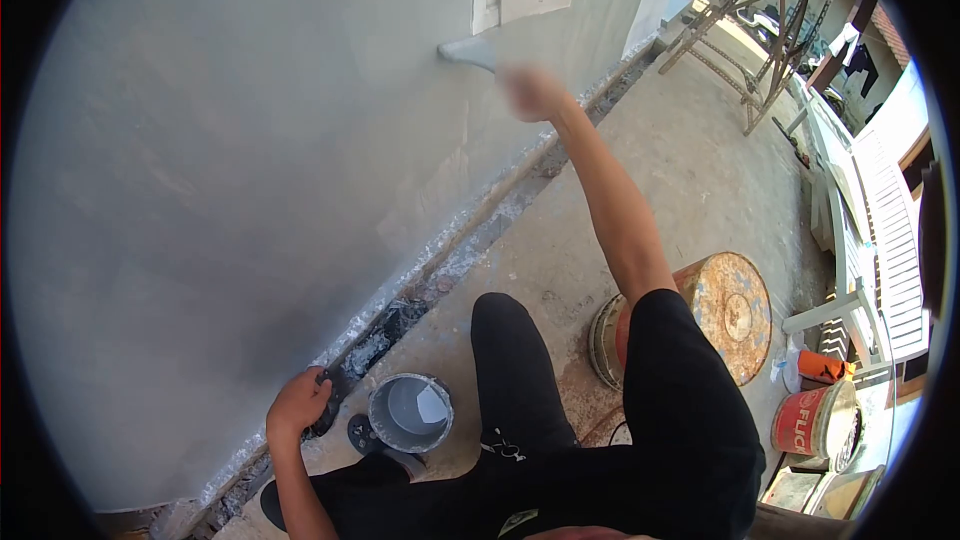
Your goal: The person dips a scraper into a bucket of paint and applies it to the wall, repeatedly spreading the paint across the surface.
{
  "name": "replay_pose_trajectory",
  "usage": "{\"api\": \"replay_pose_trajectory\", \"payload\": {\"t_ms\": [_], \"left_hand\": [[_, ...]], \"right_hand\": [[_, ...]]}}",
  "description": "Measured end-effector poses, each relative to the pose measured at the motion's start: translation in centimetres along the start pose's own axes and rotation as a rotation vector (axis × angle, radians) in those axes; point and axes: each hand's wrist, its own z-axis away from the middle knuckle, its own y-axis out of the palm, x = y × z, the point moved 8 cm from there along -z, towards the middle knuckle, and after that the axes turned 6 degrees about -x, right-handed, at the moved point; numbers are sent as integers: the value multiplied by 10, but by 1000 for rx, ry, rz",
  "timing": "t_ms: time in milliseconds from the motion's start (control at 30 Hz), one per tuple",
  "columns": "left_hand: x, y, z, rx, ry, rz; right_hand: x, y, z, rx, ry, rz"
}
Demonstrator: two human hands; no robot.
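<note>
My right hand (530, 92), blurred, is stretched far forward and closed on a scraper-like tool (468, 52). The tool's pale flat end lies against the grey plastered wall (250, 140), below a white-framed opening. My left hand (298, 404) is low at the foot of the wall, its fingers curled over a dark object (322, 408) whose kind I cannot make out. Just right of that hand stands a small grey bucket (378, 418) holding grey liquid, with a whitish patch on its surface. The right hand's fingers are smeared.
A narrow rubble-filled gutter (450, 265) runs along the wall base. Beside my right leg lies a rusty drum (735, 320). A red paint can (800, 422) and white slatted furniture (890, 230) stand at right. Farther off is a metal trestle (760, 30).
</note>
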Motion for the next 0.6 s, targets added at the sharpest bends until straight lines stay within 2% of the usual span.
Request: {"api": "replay_pose_trajectory", "payload": {"t_ms": [100, 200, 267, 333, 433, 533, 600], "left_hand": [[7, 0, -4, -23, 27, -37], [4, -5, -1, -50, 10, -32], [-1, -6, 5, -36, -11, -2], [-6, -2, 7, -11, -20, 32], [-7, 6, 5, 41, -37, 68], [3, 13, 1, -3, -35, -9], [1, 14, 6, 16, -55, 9]], "right_hand": [[-18, -2, -5, -194, 3, 242], [44, 36, 35, -267, -309, 451], [78, 56, 76, -264, -405, 470], [103, 70, 87, -69, -517, 192], [124, 102, 98, 44, -573, 96], [69, 103, 69, 38, -475, 9], [3, 93, 52, -19, -358, 8]]}}
